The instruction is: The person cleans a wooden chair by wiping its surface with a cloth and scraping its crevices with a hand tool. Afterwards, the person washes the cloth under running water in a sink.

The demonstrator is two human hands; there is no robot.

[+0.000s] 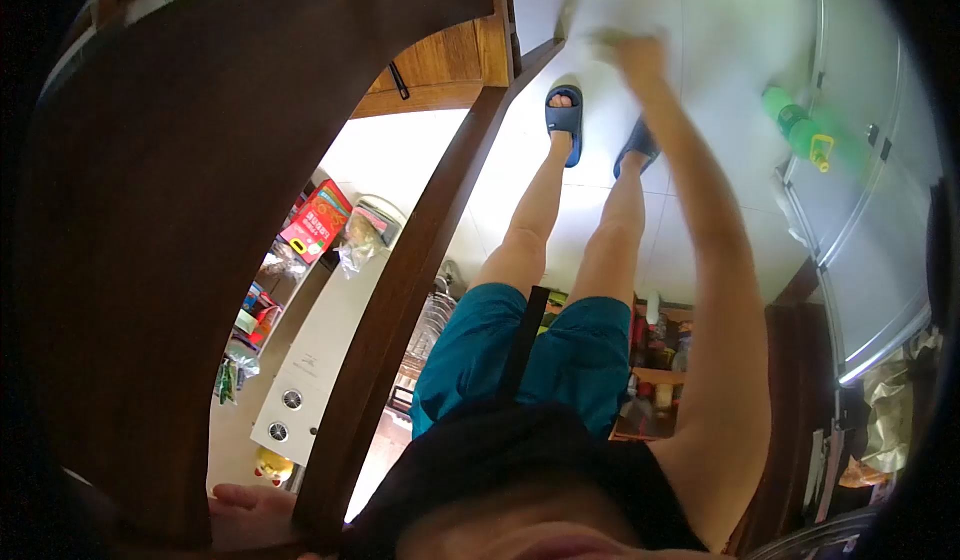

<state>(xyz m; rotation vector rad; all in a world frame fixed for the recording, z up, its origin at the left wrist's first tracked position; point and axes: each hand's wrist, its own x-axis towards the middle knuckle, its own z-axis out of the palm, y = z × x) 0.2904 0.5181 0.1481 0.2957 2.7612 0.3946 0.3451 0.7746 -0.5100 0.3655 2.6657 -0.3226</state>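
A large dark brown wooden frame (150, 260), apparently a chair held close to my head, fills the left side. At the bottom left, my left hand (250, 515) shows between its broad panel and a long rail (415, 300). The fingers curl at the panel's edge, and part of the hand is hidden behind the wood. My right arm stretches forward over the pale floor. Motion smears my right hand (637, 55) above my right slipper (640, 145), and I cannot make out its fingers or anything in them.
My left foot wears a blue slipper (564, 125) on the tiled floor. A green bottle with a yellow handle (795, 125) is at the right by pale panels. Shelves of jars (655, 390) stand near my legs. Left are a white appliance (320, 380) and a red packet (318, 222).
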